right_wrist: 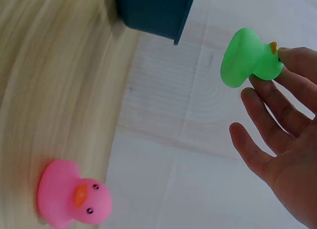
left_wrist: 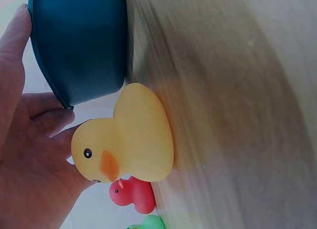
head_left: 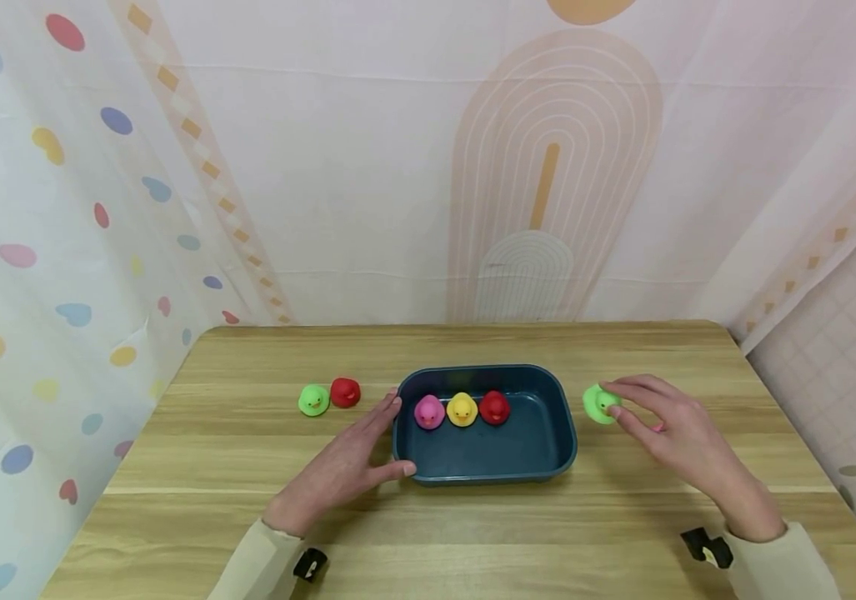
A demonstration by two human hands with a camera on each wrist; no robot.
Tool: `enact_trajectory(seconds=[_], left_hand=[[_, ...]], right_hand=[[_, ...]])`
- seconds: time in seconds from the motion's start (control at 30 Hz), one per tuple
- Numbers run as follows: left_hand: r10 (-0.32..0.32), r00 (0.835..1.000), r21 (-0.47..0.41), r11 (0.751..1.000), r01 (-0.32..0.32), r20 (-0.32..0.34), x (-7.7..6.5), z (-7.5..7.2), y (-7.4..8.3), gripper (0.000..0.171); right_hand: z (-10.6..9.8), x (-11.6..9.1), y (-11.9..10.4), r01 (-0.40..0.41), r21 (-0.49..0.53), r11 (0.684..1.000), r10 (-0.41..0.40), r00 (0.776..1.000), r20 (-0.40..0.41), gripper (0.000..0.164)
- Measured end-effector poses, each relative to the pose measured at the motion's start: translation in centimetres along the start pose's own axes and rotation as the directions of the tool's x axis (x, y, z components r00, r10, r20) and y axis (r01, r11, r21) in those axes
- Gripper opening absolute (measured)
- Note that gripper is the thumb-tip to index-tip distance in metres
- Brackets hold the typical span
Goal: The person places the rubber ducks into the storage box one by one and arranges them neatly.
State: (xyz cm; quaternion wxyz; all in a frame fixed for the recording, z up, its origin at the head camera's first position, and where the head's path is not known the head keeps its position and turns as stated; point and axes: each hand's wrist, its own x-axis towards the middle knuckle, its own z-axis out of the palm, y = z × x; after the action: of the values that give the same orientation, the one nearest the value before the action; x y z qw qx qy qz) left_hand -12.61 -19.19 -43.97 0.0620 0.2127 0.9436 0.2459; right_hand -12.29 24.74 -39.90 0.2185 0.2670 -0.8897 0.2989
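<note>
A dark blue rectangular tub (head_left: pixel 488 479) stands on the table. Inside it, in a row, sit a pink rubber duck (head_left: pixel 429 412), a yellow one (head_left: pixel 462 410) and a red one (head_left: pixel 494 408). My left hand (head_left: pixel 348 458) touches the tub's left end with fingers and thumb spread. Beneath that hand, a yellow duck (left_wrist: pixel 141 135) sits on the table beside the tub, hidden in the head view. To the tub's right, my right hand (head_left: pixel 678 425) pinches a green rubber duck (right_wrist: pixel 250 58) by its head, off the table. A pink duck (right_wrist: pixel 69 194) sits under this hand.
Left of the tub, a green duck (head_left: pixel 314 401) and a red duck (head_left: pixel 345 392) rest side by side on the wooden table (head_left: pixel 443 542). A patterned curtain (head_left: pixel 367 183) hangs behind the table's back edge.
</note>
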Motion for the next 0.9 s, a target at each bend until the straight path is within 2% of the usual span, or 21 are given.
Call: enact_trajectory(seconds=[0.4, 0.9], left_hand=[[-0.001, 1.000, -0.016, 1.000, 0.001, -0.001, -0.1, 0.0, 0.0, 0.095], [0.011, 1.000, -0.011, 1.000, -0.011, -0.011, 0.0, 0.2, -0.1, 0.095]], right_hand=[[0.4, 0.7, -1.2, 0.073, -0.010, 0.997, -0.073, 0.997, -0.024, 0.042], [2.2, 1.5, -1.7, 0.109, 0.023, 0.994, -0.109, 0.994, 0.019, 0.041]])
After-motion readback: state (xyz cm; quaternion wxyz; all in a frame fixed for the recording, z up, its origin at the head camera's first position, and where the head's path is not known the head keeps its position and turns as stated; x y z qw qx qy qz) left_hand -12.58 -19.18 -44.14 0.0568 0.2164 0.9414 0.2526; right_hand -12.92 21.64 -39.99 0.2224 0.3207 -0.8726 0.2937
